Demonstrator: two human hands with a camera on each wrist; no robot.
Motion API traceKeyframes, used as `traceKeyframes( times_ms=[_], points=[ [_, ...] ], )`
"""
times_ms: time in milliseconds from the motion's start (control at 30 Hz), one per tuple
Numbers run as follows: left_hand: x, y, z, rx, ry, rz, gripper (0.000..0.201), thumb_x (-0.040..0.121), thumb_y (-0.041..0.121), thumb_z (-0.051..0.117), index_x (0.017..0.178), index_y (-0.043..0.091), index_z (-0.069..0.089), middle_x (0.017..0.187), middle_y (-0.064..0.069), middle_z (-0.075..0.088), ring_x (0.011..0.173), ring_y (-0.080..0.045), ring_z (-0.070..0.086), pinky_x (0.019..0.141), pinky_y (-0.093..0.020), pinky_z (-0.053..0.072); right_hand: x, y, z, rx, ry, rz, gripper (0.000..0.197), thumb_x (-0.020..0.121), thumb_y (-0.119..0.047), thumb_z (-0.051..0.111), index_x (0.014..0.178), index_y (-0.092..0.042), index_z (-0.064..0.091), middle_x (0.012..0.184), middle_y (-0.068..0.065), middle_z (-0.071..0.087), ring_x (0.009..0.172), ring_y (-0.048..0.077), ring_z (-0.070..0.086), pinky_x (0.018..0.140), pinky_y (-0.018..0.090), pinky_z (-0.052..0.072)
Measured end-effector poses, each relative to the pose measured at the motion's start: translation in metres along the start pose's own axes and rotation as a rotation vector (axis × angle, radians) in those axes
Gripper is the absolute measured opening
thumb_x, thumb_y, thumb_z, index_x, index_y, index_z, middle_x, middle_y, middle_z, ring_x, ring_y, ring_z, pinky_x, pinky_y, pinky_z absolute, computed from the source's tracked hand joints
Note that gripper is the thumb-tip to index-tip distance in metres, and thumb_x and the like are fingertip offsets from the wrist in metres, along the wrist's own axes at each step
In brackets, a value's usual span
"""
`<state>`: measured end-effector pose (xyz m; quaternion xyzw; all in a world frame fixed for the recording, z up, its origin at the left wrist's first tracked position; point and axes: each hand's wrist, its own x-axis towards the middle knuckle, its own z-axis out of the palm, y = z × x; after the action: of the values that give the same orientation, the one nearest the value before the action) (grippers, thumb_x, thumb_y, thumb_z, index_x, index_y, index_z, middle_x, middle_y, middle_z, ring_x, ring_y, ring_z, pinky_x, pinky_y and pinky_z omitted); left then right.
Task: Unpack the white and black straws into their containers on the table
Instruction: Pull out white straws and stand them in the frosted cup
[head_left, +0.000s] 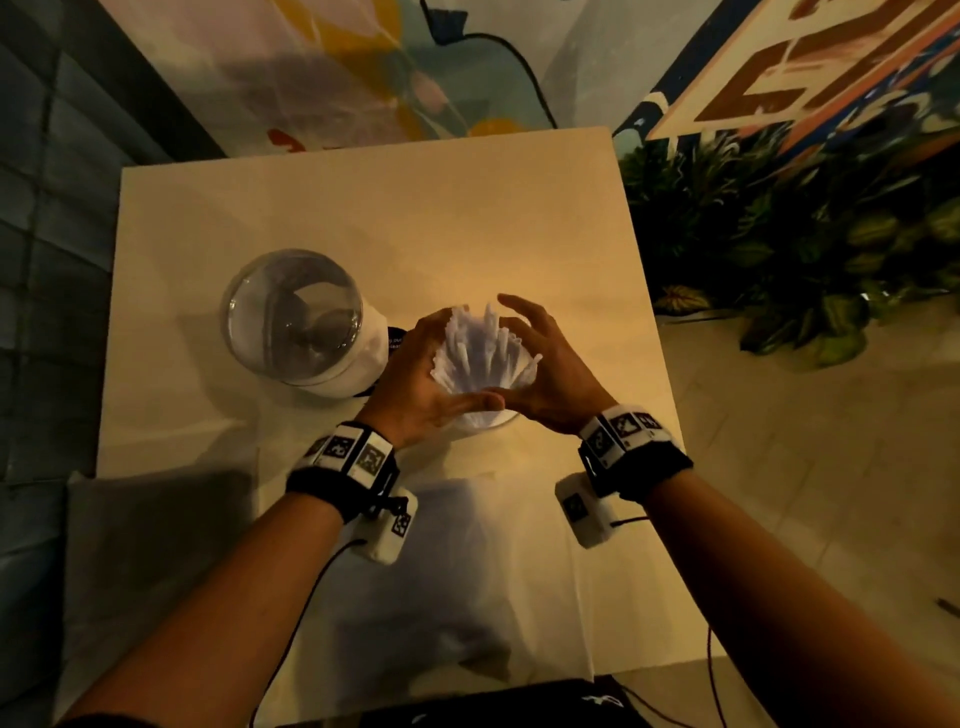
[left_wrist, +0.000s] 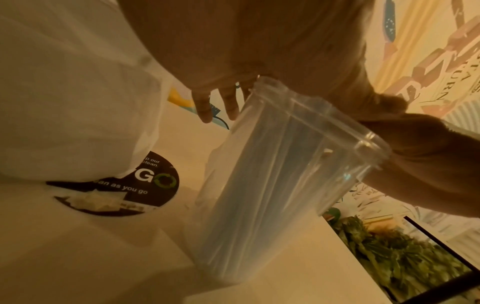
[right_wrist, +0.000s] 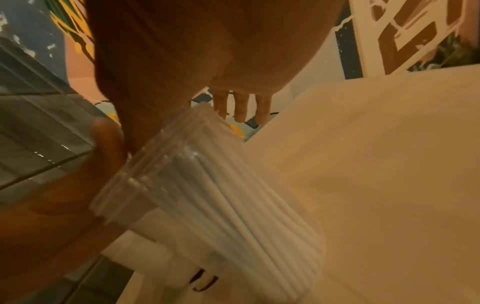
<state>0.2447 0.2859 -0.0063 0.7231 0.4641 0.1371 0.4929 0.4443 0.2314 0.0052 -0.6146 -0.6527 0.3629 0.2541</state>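
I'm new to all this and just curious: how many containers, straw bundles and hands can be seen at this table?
Containers: 2, a clear cup and a domed jar.
Straw bundles: 1, white straws standing in the cup.
Hands: 2, the left hand and right hand, cupped around the straws.
Total: 5

We see the bundle of white plastic straws (head_left: 480, 345) standing in the clear plastic cylindrical container (right_wrist: 207, 197) on the square cream table (head_left: 363, 208), between both hands (thumbs nearest us), the clear glass-domed jar (head_left: 296, 317) to its left.
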Motion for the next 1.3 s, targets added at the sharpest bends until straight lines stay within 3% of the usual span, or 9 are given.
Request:
traceKeyframes(
  times_ms=[133, 267, 400, 467, 667, 867, 1067, 1233, 1300],
  points=[
    [0.001, 0.003, -0.003, -0.088, -0.022, 0.040, 0.081, 0.070, 0.078, 0.069, 0.139, 0.054, 0.036, 0.149, 0.004, 0.047, 0.136, -0.016, 0.046, 0.109, -0.051, 0.044, 0.005, 0.000, 0.012, 0.109, -0.012, 0.020, 0.086, 0.068, -0.062, 0.078, 0.138, -0.050, 0.030, 0.154, 0.004, 0.034, 0.135, 0.029, 0.042, 0.105, 0.053, 0.044],
    [-0.004, 0.018, -0.004, -0.089, 0.054, 0.126, 0.076, 0.080, 0.062, 0.069, 0.143, 0.028, 0.043, 0.145, -0.001, 0.048, 0.132, -0.019, 0.050, 0.104, -0.049, 0.048, 0.008, -0.005, 0.009, 0.096, 0.059, 0.024, 0.083, 0.074, -0.046, 0.081, 0.144, -0.024, 0.041, 0.151, 0.002, 0.035, 0.134, 0.026, 0.041, 0.106, 0.050, 0.043],
    [-0.002, 0.025, -0.008, -0.050, 0.062, 0.199, 0.058, 0.090, 0.035, 0.068, 0.142, 0.023, 0.045, 0.145, -0.005, 0.047, 0.132, -0.020, 0.048, 0.107, -0.044, 0.047, 0.009, -0.013, 0.003, 0.141, 0.045, 0.002, 0.066, 0.076, -0.056, 0.074, 0.133, -0.049, 0.043, 0.147, 0.001, 0.041, 0.128, 0.026, 0.050, 0.102, 0.048, 0.047],
    [-0.001, 0.023, -0.010, -0.049, 0.038, 0.177, 0.063, 0.093, 0.030, 0.067, 0.148, 0.017, 0.040, 0.149, -0.007, 0.044, 0.136, -0.018, 0.045, 0.110, -0.041, 0.045, 0.007, -0.016, 0.000, 0.102, 0.069, 0.024, 0.064, 0.079, -0.050, 0.076, 0.133, -0.032, 0.050, 0.146, 0.003, 0.042, 0.126, 0.021, 0.050, 0.103, 0.044, 0.048],
    [-0.022, 0.015, -0.014, -0.168, 0.066, -0.080, 0.099, 0.081, 0.055, 0.073, 0.158, 0.025, 0.019, 0.156, 0.000, 0.037, 0.137, -0.009, 0.039, 0.113, -0.036, 0.039, -0.025, -0.017, -0.016, 0.209, 0.238, 0.127, 0.084, 0.075, -0.042, 0.081, 0.145, -0.023, 0.039, 0.149, -0.006, 0.041, 0.130, 0.006, 0.045, 0.101, 0.019, 0.043],
    [-0.088, -0.006, -0.012, -0.192, 0.124, -0.098, 0.102, 0.075, 0.059, 0.075, 0.157, 0.024, 0.023, 0.154, 0.004, 0.041, 0.138, -0.007, 0.043, 0.112, -0.029, 0.039, -0.100, -0.008, -0.016, 0.290, 0.467, 0.313, 0.030, 0.093, -0.031, 0.065, 0.119, -0.017, 0.059, 0.113, -0.001, 0.067, 0.098, 0.011, 0.067, 0.083, 0.033, 0.058],
    [-0.166, -0.064, 0.003, 0.251, -0.118, -0.182, 0.095, 0.074, 0.064, 0.073, 0.152, 0.031, 0.030, 0.158, 0.006, 0.029, 0.144, -0.013, 0.030, 0.119, -0.035, 0.026, -0.185, 0.015, 0.027, 0.302, 0.132, 0.628, 0.008, 0.096, -0.014, 0.062, 0.092, -0.013, 0.069, 0.073, 0.004, 0.073, 0.066, 0.019, 0.071, 0.072, 0.045, 0.060],
    [-0.197, -0.112, 0.020, 0.555, -0.394, -0.232, 0.137, 0.045, 0.105, 0.034, 0.157, 0.036, -0.004, 0.164, 0.012, -0.018, 0.151, -0.012, -0.019, 0.124, -0.045, -0.005, -0.206, 0.010, 0.070, 0.277, -0.050, 0.686, 0.005, 0.091, -0.024, 0.070, 0.086, -0.026, 0.072, 0.082, -0.003, 0.074, 0.070, 0.012, 0.071, 0.072, 0.042, 0.057],
    [-0.201, -0.121, 0.026, 0.604, -0.414, -0.220, 0.132, 0.054, 0.097, 0.049, 0.156, 0.038, -0.010, 0.157, 0.014, -0.031, 0.146, -0.011, -0.029, 0.123, -0.050, -0.008, -0.202, 0.005, 0.085, 0.354, -0.046, 0.675, 0.018, 0.080, -0.041, 0.077, 0.095, -0.034, 0.072, 0.096, -0.008, 0.075, 0.081, 0.019, 0.073, 0.081, 0.049, 0.058]
  ],
)
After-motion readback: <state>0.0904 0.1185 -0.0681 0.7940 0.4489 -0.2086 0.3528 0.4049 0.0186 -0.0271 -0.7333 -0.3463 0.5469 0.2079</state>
